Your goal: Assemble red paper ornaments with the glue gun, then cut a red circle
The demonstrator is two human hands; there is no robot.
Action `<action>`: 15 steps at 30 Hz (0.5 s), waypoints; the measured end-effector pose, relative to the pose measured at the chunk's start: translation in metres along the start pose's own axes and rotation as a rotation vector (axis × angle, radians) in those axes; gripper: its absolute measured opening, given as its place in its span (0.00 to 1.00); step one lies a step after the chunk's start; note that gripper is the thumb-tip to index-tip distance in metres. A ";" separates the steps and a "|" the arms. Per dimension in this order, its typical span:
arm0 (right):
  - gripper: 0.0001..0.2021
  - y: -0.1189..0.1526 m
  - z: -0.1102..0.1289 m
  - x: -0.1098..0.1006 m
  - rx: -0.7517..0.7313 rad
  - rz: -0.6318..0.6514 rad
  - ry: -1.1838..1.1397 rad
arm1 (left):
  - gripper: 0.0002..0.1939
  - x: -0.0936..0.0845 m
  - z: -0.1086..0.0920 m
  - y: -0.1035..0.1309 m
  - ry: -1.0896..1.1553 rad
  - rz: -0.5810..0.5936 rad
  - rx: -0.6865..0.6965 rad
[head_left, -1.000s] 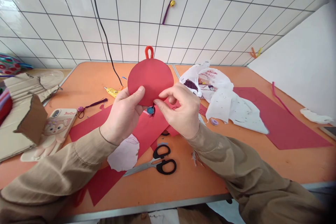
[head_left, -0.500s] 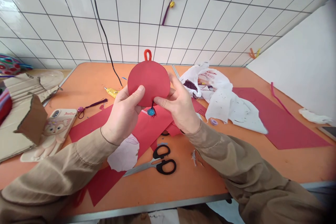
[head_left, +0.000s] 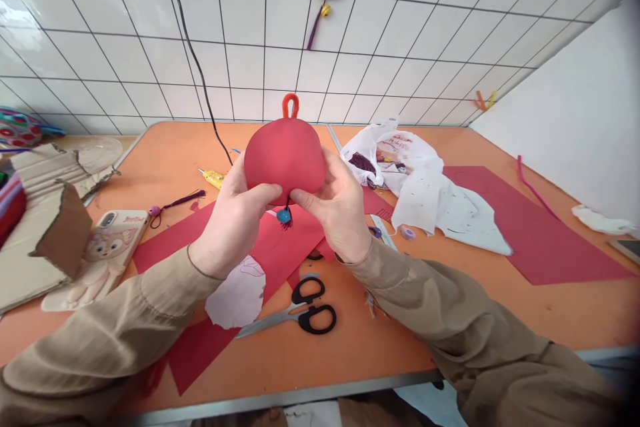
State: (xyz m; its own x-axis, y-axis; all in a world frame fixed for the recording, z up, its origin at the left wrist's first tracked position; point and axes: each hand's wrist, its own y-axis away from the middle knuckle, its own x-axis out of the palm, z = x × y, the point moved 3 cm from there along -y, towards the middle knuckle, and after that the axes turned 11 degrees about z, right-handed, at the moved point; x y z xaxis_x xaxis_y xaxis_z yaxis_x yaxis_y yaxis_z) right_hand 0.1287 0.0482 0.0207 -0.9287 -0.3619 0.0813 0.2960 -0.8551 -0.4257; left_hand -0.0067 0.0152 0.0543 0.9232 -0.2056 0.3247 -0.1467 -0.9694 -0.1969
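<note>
Between both hands, above the table, is a round red paper disc (head_left: 285,152) with an orange-red loop (head_left: 291,105) sticking up from its top edge. My left hand (head_left: 234,220) grips the lower left, its thumb flat across the front near the bottom. My right hand (head_left: 343,207) grips the lower right, its thumb pressing at the bottom edge beside a dark cord. From that cord hangs a blue bead (head_left: 284,215) with a small dark red tassel under it. The fingers behind the disc are mostly hidden.
Black-handled scissors (head_left: 310,307) and a white paper cutout (head_left: 237,293) lie in front, over red paper sheets (head_left: 193,353). A yellow glue gun (head_left: 213,178), a phone (head_left: 107,247) and torn cardboard (head_left: 37,233) are leftward. A white plastic bag (head_left: 420,173) lies to the right.
My left thumb has slid down to the disc's bottom edge, close to the right thumb. The disc now bows slightly, and its loop has shifted a little right.
</note>
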 end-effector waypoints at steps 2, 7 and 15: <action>0.35 0.001 0.001 0.001 -0.008 0.015 0.010 | 0.18 -0.001 0.000 -0.001 -0.037 0.001 0.004; 0.32 0.001 0.003 0.001 -0.065 -0.040 -0.009 | 0.23 0.000 0.003 -0.005 -0.010 0.062 -0.029; 0.22 0.000 -0.002 -0.002 -0.092 -0.090 -0.083 | 0.10 -0.007 0.016 -0.009 -0.087 0.184 -0.104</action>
State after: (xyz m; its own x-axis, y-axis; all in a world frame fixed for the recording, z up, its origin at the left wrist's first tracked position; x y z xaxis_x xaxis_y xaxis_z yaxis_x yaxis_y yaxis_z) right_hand 0.1303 0.0500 0.0193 -0.9277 -0.3182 0.1953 0.1873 -0.8492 -0.4937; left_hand -0.0059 0.0274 0.0392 0.9039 -0.3724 0.2104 -0.3472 -0.9261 -0.1477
